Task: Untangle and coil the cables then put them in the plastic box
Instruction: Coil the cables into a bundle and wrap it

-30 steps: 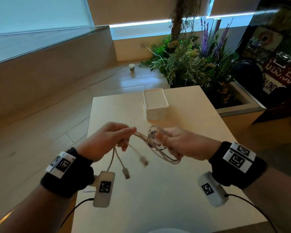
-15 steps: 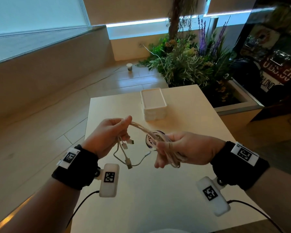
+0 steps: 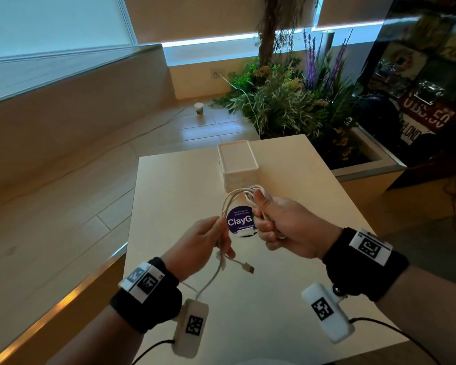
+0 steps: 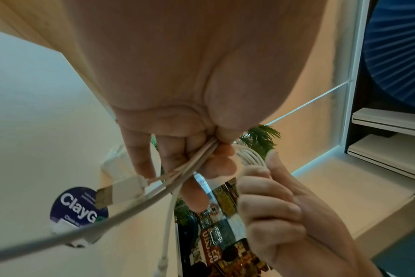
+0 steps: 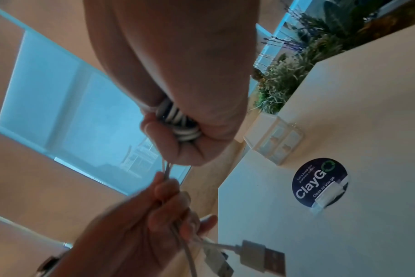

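White cables (image 3: 232, 200) are held above the table between both hands. My right hand (image 3: 282, 227) grips a coiled bundle of cable loops (image 5: 181, 124) in its fist, thumb up. My left hand (image 3: 208, 241) pinches the loose strands (image 4: 196, 157) just left of it. Below the left hand hang the free ends, among them a USB plug (image 3: 248, 268) (image 5: 263, 254). The clear plastic box (image 3: 237, 164) stands on the table behind the hands, with white sides and an open top.
A round purple ClayGo sticker (image 3: 238, 221) lies on the beige table (image 3: 287, 299) under the hands. A planter with green and purple plants (image 3: 295, 101) stands past the table's far right corner. A paper cup (image 3: 199, 109) sits on the wooden floor.
The right hand has turned upright and risen with the coil, its thumb now on top. The left hand has slid closer along the strands, and the free ends now hang lower.
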Tool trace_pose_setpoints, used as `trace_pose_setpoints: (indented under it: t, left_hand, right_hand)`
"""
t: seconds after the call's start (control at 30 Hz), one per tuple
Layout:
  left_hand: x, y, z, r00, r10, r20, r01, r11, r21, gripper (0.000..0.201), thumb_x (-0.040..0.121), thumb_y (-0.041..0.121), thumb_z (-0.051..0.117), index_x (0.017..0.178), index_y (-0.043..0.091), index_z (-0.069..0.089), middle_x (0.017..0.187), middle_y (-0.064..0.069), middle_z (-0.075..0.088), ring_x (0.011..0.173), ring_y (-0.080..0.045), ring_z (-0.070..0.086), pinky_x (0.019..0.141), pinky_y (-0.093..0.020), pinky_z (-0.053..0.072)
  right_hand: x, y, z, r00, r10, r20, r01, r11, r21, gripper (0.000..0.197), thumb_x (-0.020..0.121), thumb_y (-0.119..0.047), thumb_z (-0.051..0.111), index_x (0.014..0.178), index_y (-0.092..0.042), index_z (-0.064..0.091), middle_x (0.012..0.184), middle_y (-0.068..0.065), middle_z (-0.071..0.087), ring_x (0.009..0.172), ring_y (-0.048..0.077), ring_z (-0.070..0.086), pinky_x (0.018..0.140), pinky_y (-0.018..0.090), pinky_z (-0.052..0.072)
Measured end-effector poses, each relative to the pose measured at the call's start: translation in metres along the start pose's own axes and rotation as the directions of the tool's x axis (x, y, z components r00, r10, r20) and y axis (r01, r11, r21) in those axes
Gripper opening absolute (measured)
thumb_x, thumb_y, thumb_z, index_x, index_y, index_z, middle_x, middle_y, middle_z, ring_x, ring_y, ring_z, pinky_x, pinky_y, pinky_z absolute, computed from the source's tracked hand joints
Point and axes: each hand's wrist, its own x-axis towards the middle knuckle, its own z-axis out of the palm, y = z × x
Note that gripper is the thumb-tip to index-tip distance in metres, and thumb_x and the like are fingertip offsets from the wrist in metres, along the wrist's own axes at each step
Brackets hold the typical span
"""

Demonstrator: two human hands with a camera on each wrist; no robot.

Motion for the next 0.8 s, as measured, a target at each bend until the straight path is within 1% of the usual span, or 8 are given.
trace_pose_setpoints:
  t: [0.17, 0.27, 0.37, 0.47, 0.53, 0.6, 0.7, 0.8]
  left_hand:
    - [-0.005, 0.011, 0.020, 0.999, 0.041, 0.009, -0.041, 0.999, -0.002, 0.038, 0.109, 0.021, 0.033, 0.077, 0.010, 0.050, 0.057, -0.001, 0.058, 0.057, -0.024, 0.063, 0.073, -0.045, 0.051]
    - [-0.005, 0.015, 0.029, 0.997, 0.066, -0.042, -0.065, 0.998, 0.009, 0.037, 0.109, 0.019, 0.034, 0.076, 0.009, 0.050, 0.059, -0.002, 0.048, 0.058, -0.025, 0.051, 0.057, -0.030, 0.049]
    - [-0.009, 0.009, 0.035, 0.993, 0.093, -0.079, -0.091, 0.995, 0.029, 0.034, 0.107, 0.027, 0.038, 0.078, 0.015, 0.053, 0.058, 0.011, 0.043, 0.052, -0.012, 0.038, 0.050, -0.027, 0.038]
    - [-0.014, 0.007, 0.032, 0.980, 0.192, -0.049, -0.169, 0.938, 0.301, 0.031, 0.102, 0.036, 0.038, 0.082, 0.019, 0.055, 0.062, 0.015, 0.051, 0.054, -0.007, 0.042, 0.054, -0.027, 0.040]
    - [-0.017, 0.012, 0.030, 0.973, 0.229, 0.032, -0.213, 0.832, 0.512, 0.028, 0.104, 0.020, 0.037, 0.081, 0.021, 0.051, 0.065, 0.013, 0.051, 0.055, -0.007, 0.045, 0.054, -0.014, 0.036]
    - [-0.020, 0.017, 0.032, 0.966, 0.255, 0.035, -0.222, 0.754, 0.618, 0.030, 0.103, 0.011, 0.040, 0.078, 0.025, 0.048, 0.063, 0.015, 0.048, 0.054, -0.007, 0.049, 0.051, -0.011, 0.037]
    - [-0.025, 0.012, 0.028, 0.977, 0.213, -0.023, -0.182, 0.882, 0.434, 0.025, 0.101, 0.018, 0.052, 0.078, 0.024, 0.058, 0.064, 0.005, 0.060, 0.048, -0.006, 0.056, 0.050, -0.017, 0.046]
    - [-0.032, 0.004, 0.019, 0.985, 0.171, -0.006, -0.165, 0.961, 0.221, 0.004, 0.094, 0.012, 0.066, 0.096, 0.009, 0.068, 0.083, -0.013, 0.074, 0.070, -0.033, 0.070, 0.060, -0.031, 0.054]
  right_hand:
    - [0.004, 0.008, 0.015, 0.985, -0.135, -0.104, 0.118, 0.981, -0.156, 0.037, 0.098, -0.049, 0.052, 0.091, -0.012, 0.046, 0.059, 0.001, 0.045, 0.048, 0.015, 0.042, 0.044, 0.026, 0.034]
    - [0.005, 0.010, 0.023, 0.972, -0.196, -0.133, 0.165, 0.962, -0.217, 0.035, 0.099, -0.045, 0.052, 0.092, -0.011, 0.052, 0.057, 0.000, 0.047, 0.046, 0.014, 0.043, 0.043, 0.026, 0.035]
    - [0.004, 0.011, 0.028, 0.973, -0.213, -0.085, 0.175, 0.930, -0.324, 0.046, 0.099, -0.046, 0.051, 0.102, 0.000, 0.055, 0.064, 0.006, 0.050, 0.047, 0.012, 0.048, 0.043, 0.028, 0.039]
    - [0.002, 0.008, 0.030, 0.990, -0.139, 0.003, 0.127, 0.899, -0.420, 0.057, 0.097, -0.056, 0.047, 0.105, 0.000, 0.054, 0.075, 0.012, 0.056, 0.056, 0.013, 0.053, 0.049, 0.029, 0.045]
    - [0.002, 0.007, 0.031, 0.994, -0.094, 0.049, 0.106, 0.869, -0.484, 0.054, 0.093, -0.059, 0.051, 0.104, -0.006, 0.054, 0.073, 0.005, 0.061, 0.062, 0.014, 0.055, 0.055, 0.030, 0.048]
    - [0.003, 0.007, 0.031, 0.995, -0.060, 0.076, 0.090, 0.865, -0.494, 0.042, 0.094, -0.053, 0.056, 0.099, -0.011, 0.055, 0.073, 0.003, 0.060, 0.065, 0.015, 0.055, 0.062, 0.033, 0.050]
    - [0.007, 0.006, 0.032, 0.991, -0.047, 0.129, 0.101, 0.886, -0.453, 0.028, 0.102, -0.037, 0.053, 0.096, -0.010, 0.057, 0.080, 0.013, 0.063, 0.068, 0.020, 0.060, 0.071, 0.038, 0.050]
    - [0.014, -0.001, 0.031, 0.990, -0.132, 0.047, 0.140, 0.931, -0.338, 0.025, 0.104, -0.026, 0.050, 0.096, -0.004, 0.056, 0.082, 0.019, 0.062, 0.065, 0.023, 0.064, 0.072, 0.043, 0.051]
